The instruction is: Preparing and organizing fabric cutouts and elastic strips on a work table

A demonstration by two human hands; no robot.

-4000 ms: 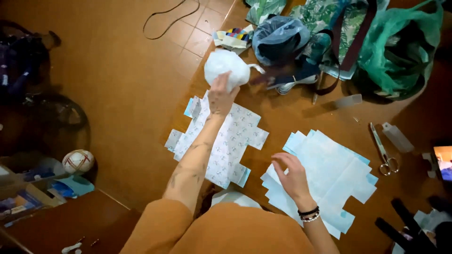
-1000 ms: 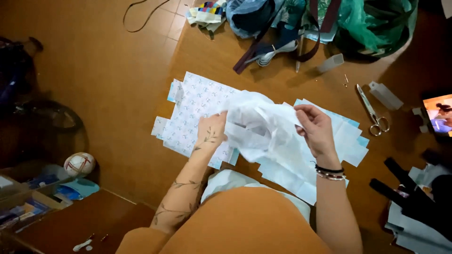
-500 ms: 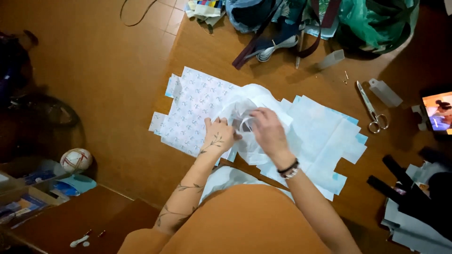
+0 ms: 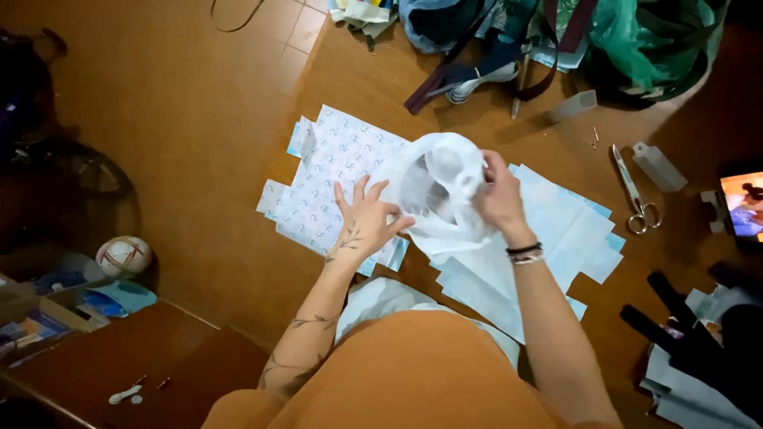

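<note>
- Opening thin white plastic bag [image 4: 441, 187] above the cut fabric pieces; right hand [image 4: 499, 195] fingers pinched on its rim.
- Left hand [image 4: 367, 222] fingers spread flat, pressing patterned white fabric piece [image 4: 334, 171] on wooden tabletop [image 4: 222, 143].
- Pale blue fabric piece [image 4: 572, 230] not bagged; bag looks empty.

The crumpled white plastic bag [image 4: 435, 187] hides the right hand's [image 4: 499, 195] fingertips and part of the pale blue cut fabric pieces [image 4: 556, 238], while the green bag [image 4: 656, 36] is cropped by the top edge.

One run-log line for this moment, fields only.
left hand: flat on patterned fabric piece | right hand: gripping white plastic bag | pale blue fabric pieces: under bag | scissors: untouched
</note>
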